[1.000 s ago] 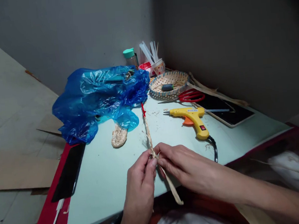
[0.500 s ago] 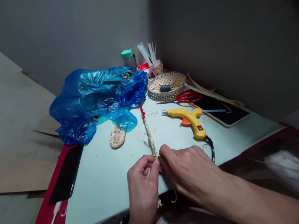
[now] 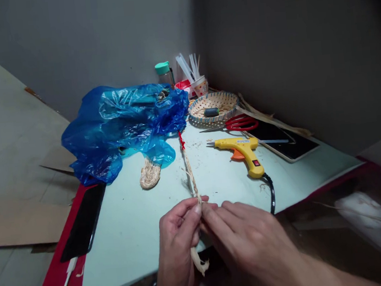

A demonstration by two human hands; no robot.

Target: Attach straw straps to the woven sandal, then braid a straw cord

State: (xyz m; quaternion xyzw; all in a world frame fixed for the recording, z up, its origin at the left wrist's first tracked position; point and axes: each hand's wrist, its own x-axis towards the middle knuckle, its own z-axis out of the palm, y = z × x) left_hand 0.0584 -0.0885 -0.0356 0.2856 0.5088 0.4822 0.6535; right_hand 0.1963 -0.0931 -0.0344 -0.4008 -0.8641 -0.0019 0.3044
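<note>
A pale braided fibre cord point(image 3: 190, 172) runs toward me over the table, its far end bound in red point(image 3: 181, 140) beside the blue bag. My left hand point(image 3: 180, 229) pinches the near end of the braid between thumb and fingers. Close against it, my right hand point(image 3: 242, 232) has its fingertips closed on the same spot; the strands inside are mostly hidden. A loose pale strand end point(image 3: 200, 263) hangs below my left hand. To the left lies a coiled, flat oval piece of braid point(image 3: 150, 174), partly under the bag.
A crumpled blue plastic bag point(image 3: 124, 127) covers the back left. On the right lie a yellow glue gun point(image 3: 245, 149), red-handled scissors point(image 3: 240, 123) and a dark tablet point(image 3: 281, 141). Behind stand a woven basket point(image 3: 214, 107) and a cup of glue sticks point(image 3: 200, 87). A black phone point(image 3: 83, 223) lies left.
My right hand has come lower and turned, its fingers now beside my left thumb. The loose strand end now shows below my left hand. The table things stay put.
</note>
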